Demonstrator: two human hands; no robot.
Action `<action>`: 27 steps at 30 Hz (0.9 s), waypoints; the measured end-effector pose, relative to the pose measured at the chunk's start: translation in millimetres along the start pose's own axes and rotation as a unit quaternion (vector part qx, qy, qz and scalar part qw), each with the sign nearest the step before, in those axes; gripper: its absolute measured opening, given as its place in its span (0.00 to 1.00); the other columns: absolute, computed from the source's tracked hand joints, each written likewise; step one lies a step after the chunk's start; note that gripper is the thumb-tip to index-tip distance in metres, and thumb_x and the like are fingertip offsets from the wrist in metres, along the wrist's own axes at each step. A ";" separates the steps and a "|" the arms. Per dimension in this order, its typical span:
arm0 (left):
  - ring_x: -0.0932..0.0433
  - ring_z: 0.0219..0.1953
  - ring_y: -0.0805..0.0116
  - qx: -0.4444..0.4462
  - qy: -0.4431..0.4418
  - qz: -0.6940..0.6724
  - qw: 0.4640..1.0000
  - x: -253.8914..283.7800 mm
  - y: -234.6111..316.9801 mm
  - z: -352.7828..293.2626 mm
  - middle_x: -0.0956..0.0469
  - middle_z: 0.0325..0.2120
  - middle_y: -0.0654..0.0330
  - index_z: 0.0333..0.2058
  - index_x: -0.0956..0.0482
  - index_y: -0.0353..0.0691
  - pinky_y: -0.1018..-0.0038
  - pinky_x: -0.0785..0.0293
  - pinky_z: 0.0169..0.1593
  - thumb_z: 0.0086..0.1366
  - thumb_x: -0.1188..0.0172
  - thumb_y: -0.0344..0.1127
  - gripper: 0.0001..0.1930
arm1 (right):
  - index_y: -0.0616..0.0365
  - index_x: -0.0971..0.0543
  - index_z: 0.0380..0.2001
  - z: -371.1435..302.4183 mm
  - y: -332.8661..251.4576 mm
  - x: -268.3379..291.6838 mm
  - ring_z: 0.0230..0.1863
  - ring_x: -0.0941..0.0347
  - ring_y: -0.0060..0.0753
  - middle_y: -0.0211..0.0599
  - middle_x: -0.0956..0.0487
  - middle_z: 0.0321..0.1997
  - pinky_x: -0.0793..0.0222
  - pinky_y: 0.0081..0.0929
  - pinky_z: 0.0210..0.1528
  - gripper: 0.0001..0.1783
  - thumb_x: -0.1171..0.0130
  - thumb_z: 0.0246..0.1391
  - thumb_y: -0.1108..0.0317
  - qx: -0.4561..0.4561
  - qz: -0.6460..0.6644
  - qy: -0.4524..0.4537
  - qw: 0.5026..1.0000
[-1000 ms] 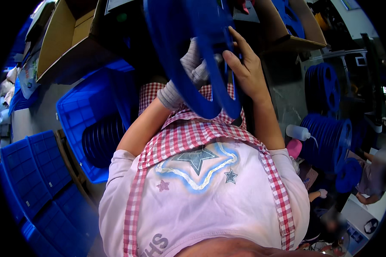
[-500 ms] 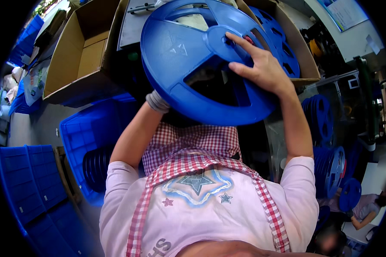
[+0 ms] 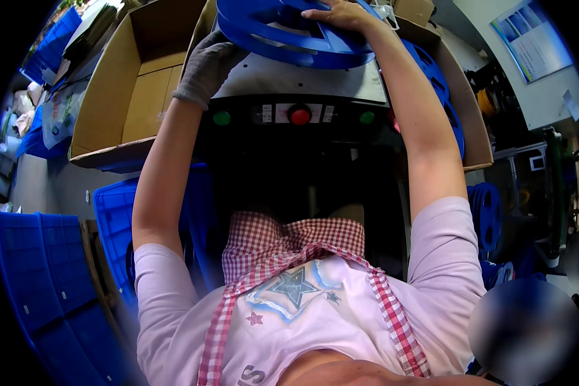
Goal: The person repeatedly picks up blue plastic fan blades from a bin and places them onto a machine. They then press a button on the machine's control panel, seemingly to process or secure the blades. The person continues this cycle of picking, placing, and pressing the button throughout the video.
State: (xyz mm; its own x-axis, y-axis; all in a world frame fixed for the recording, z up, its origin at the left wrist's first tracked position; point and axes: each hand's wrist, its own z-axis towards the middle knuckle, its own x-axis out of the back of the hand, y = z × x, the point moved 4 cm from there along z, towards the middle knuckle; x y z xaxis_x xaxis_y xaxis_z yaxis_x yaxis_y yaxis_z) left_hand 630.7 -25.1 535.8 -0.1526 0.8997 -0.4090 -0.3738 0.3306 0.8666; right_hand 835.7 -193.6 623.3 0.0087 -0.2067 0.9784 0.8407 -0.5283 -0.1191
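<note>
A large blue plastic reel point(image 3: 289, 48) with cut-out openings is held at the top of the view, over the light plate of a machine. My left hand point(image 3: 213, 67), in a grey glove, closes on the reel's left rim; some of its fingertips are hidden behind it. Bare, my right hand point(image 3: 341, 14) rests across the reel's upper face near the hub, gripping it there, its fingers partly cut off by the top edge. Below the reel, the machine's front panel point(image 3: 296, 114) carries a red button point(image 3: 300, 115) between two green ones.
An open cardboard box point(image 3: 119, 96) stands to the left of the machine. More blue reels point(image 3: 453, 125) sit in another cardboard box point(image 3: 473, 122) on the right. Blue plastic crates point(image 3: 42, 270) are stacked at lower left, with a blue bin point(image 3: 116, 212) beside them.
Both hands have moved up and away from my body, carrying the reel over the machine plate. The reel has tipped flatter, and the panel with buttons has come into sight.
</note>
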 end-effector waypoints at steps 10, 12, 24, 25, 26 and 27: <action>0.26 0.49 0.59 -0.029 0.062 0.405 0.912 -2.9 27.3 -44.4 0.26 0.48 0.50 0.57 0.35 0.37 0.69 0.27 0.50 0.60 0.43 0.30 0.25 | 0.53 0.42 0.63 -19.6 -17.3 11.1 0.59 0.37 0.58 0.62 0.33 0.57 0.44 0.43 0.62 0.47 0.51 0.49 0.32 -0.006 -0.008 0.040 0.999; 0.26 0.49 0.58 -0.020 0.149 0.423 0.893 -1.3 36.3 -69.5 0.27 0.48 0.49 0.58 0.35 0.39 0.68 0.27 0.50 0.58 0.40 0.32 0.28 | 0.49 0.39 0.62 -52.3 -8.6 16.0 0.60 0.37 0.54 0.55 0.33 0.58 0.41 0.43 0.61 0.43 0.50 0.50 0.33 0.064 -0.025 0.181 0.981; 0.35 0.54 0.47 -0.004 0.140 0.777 0.614 -7.4 11.8 -115.6 0.34 0.52 0.47 0.62 0.44 0.42 0.58 0.38 0.58 0.47 0.30 0.41 0.45 | 0.39 0.48 0.66 -205.2 40.7 -46.8 0.68 0.53 0.55 0.52 0.47 0.66 0.53 0.44 0.67 0.59 0.25 0.31 0.55 -0.036 -0.019 0.167 0.985; 0.36 0.55 0.48 0.008 0.138 0.774 0.618 -11.6 14.8 -113.8 0.34 0.52 0.47 0.62 0.44 0.41 0.59 0.38 0.58 0.48 0.30 0.41 0.45 | 0.40 0.48 0.66 -203.5 45.1 -48.3 0.68 0.54 0.55 0.52 0.47 0.67 0.53 0.44 0.67 0.57 0.26 0.32 0.55 -0.047 -0.021 0.154 0.987; 0.36 0.55 0.48 0.016 0.137 0.773 0.620 -15.2 18.1 -112.8 0.35 0.52 0.47 0.62 0.44 0.41 0.59 0.38 0.58 0.49 0.30 0.42 0.44 | 0.41 0.47 0.66 -202.3 45.5 -47.7 0.68 0.54 0.54 0.51 0.47 0.67 0.53 0.43 0.67 0.56 0.27 0.35 0.53 -0.056 -0.032 0.151 0.986; 0.37 0.55 0.48 -0.011 0.148 0.786 0.600 -15.7 15.5 -116.1 0.34 0.52 0.47 0.62 0.42 0.41 0.59 0.38 0.58 0.51 0.32 0.40 0.41 | 0.44 0.44 0.65 -206.8 42.7 -46.3 0.68 0.54 0.54 0.51 0.46 0.66 0.52 0.43 0.67 0.52 0.28 0.37 0.51 -0.053 -0.046 0.158 0.985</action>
State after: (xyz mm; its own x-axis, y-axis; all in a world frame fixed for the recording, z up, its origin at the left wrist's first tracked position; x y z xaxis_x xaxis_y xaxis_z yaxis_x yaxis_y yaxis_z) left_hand 521.0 -67.2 522.4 -0.4873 0.0046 0.8732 0.4327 -0.8673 0.2460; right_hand 759.2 -376.8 537.9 -0.2467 -0.3910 0.8867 0.7691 -0.6357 -0.0664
